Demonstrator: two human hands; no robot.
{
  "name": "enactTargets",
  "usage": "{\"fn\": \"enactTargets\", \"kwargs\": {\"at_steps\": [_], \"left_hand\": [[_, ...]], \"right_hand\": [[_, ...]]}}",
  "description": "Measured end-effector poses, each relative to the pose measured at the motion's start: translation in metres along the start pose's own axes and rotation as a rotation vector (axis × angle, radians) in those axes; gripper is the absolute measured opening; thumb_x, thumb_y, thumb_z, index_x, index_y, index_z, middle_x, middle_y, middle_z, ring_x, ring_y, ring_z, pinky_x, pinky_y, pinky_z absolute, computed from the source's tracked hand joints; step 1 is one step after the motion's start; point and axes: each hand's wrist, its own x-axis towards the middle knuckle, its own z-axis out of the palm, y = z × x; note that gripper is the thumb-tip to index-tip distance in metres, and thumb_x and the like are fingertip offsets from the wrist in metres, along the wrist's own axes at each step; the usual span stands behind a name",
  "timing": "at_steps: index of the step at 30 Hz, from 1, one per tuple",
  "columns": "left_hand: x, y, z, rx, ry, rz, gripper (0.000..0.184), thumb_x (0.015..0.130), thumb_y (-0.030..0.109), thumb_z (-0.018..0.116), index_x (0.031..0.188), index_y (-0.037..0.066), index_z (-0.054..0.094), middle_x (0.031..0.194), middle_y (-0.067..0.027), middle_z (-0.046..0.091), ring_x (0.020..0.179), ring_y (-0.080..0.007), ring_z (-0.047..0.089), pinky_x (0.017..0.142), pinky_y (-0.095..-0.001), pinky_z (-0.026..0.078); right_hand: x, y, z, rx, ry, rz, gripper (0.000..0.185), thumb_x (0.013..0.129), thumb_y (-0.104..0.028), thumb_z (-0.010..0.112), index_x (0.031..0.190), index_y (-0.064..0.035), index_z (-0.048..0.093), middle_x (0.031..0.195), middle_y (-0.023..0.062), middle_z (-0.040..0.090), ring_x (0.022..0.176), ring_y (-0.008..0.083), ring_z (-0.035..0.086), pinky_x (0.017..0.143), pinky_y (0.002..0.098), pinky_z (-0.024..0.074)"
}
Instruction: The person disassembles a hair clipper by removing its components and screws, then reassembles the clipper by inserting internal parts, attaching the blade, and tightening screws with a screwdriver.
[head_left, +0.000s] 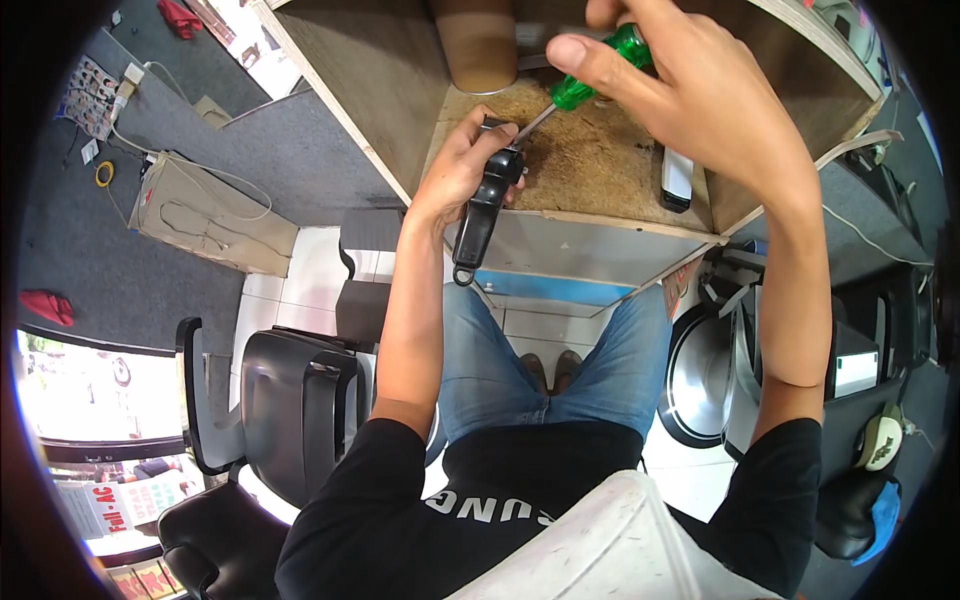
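My left hand (462,172) is wrapped round a black hair clipper (482,222), its hanging loop pointing down towards me and its head end up near my thumb. My right hand (690,95) grips a screwdriver by its green see-through handle (602,70). The steel shaft (537,124) slants down to the left, and its tip meets the clipper's head beside my left thumb. Whether the tip sits in a screw is hidden. Below my right hand, a second clipper, black and silver (677,180), lies on the worn wooden shelf (585,165).
A brown cylinder (475,45) stands at the shelf's back left. Wooden side panels (365,80) enclose the shelf. Black barber chairs (300,390) stand at left, and a round chair base (698,375) is at right. A cardboard box (215,215) with a cable hangs or stands by the left wall.
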Motion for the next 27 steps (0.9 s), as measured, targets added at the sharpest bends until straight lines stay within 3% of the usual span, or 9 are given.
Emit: {"fn": "enactTargets", "kwargs": {"at_steps": [3,5,6,8,12,14,17,20,27], "left_hand": [[0.001,-0.001,-0.002,-0.013,-0.020,-0.006,0.024,0.104,0.025,0.063,0.108,0.006,0.048,0.085,-0.0118,0.063,0.059,-0.0190,0.065,0.046,-0.0288,0.051],[0.001,-0.001,-0.002,-0.020,-0.015,-0.011,0.024,0.104,0.024,0.063,0.108,0.006,0.048,0.085,-0.0116,0.063,0.059,-0.0190,0.065,0.046,-0.0290,0.051],[0.001,-0.001,-0.002,-0.023,-0.012,-0.012,0.024,0.104,0.024,0.063,0.108,0.006,0.048,0.085,-0.0115,0.063,0.059,-0.0190,0.065,0.046,-0.0291,0.051],[0.001,-0.001,-0.001,-0.013,-0.008,-0.009,0.023,0.104,0.024,0.062,0.107,0.006,0.049,0.085,-0.0113,0.063,0.059,-0.0191,0.065,0.046,-0.0298,0.051],[0.002,-0.002,-0.002,-0.009,-0.002,-0.009,0.021,0.104,0.023,0.062,0.108,0.006,0.050,0.085,-0.0107,0.064,0.059,-0.0191,0.065,0.046,-0.0312,0.052],[0.001,-0.002,-0.003,-0.010,-0.005,-0.015,0.021,0.104,0.023,0.062,0.108,0.006,0.050,0.085,-0.0107,0.064,0.059,-0.0193,0.065,0.047,-0.0315,0.052],[0.001,0.000,-0.002,-0.014,-0.007,-0.023,0.021,0.104,0.023,0.062,0.108,0.007,0.050,0.084,-0.0108,0.064,0.059,-0.0194,0.065,0.047,-0.0315,0.051],[0.001,-0.001,-0.002,-0.015,-0.008,-0.020,0.021,0.104,0.023,0.063,0.108,0.007,0.050,0.084,-0.0109,0.064,0.059,-0.0195,0.065,0.046,-0.0314,0.051],[0.002,-0.002,-0.006,-0.036,-0.039,-0.021,0.022,0.106,0.024,0.062,0.111,0.008,0.049,0.084,-0.0092,0.064,0.063,-0.0190,0.069,0.049,-0.0311,0.053]], "right_hand": [[0.020,-0.035,-0.028,0.132,-0.221,0.302,0.048,0.102,-0.045,0.066,0.098,0.0017,0.056,0.055,0.0148,0.055,0.052,0.0297,0.063,0.054,0.0400,0.0473],[0.028,-0.027,-0.034,0.233,-0.353,0.303,0.045,0.104,-0.043,0.064,0.099,0.0019,0.056,0.057,0.0143,0.057,0.052,0.0298,0.062,0.054,0.0407,0.0468],[0.024,-0.003,-0.029,0.289,-0.339,0.149,0.043,0.105,-0.041,0.062,0.100,0.0019,0.056,0.059,0.0140,0.058,0.052,0.0302,0.061,0.054,0.0413,0.0464],[0.023,0.016,-0.009,0.356,-0.230,0.001,0.040,0.107,-0.037,0.060,0.102,0.0019,0.055,0.062,0.0138,0.061,0.051,0.0306,0.059,0.054,0.0421,0.0453],[0.011,-0.019,0.025,0.245,0.269,0.035,0.036,0.107,-0.033,0.060,0.099,0.0017,0.055,0.058,0.0154,0.058,0.049,0.0306,0.057,0.053,0.0428,0.0429],[0.012,-0.031,0.014,0.224,0.193,0.113,0.036,0.107,-0.033,0.061,0.098,0.0022,0.056,0.057,0.0165,0.057,0.051,0.0312,0.059,0.053,0.0434,0.0434],[0.022,-0.014,-0.024,0.282,-0.276,0.198,0.037,0.107,-0.033,0.060,0.101,0.0031,0.056,0.060,0.0172,0.060,0.057,0.0328,0.065,0.055,0.0446,0.0460],[0.017,0.008,-0.011,0.189,-0.228,0.107,0.035,0.106,-0.031,0.060,0.106,0.0033,0.054,0.065,0.0169,0.063,0.060,0.0339,0.066,0.057,0.0446,0.0470],[0.021,-0.018,-0.021,0.353,-0.195,0.240,0.041,0.104,-0.036,0.065,0.097,0.0031,0.054,0.054,0.0160,0.056,0.049,0.0344,0.059,0.053,0.0430,0.0457]]}}
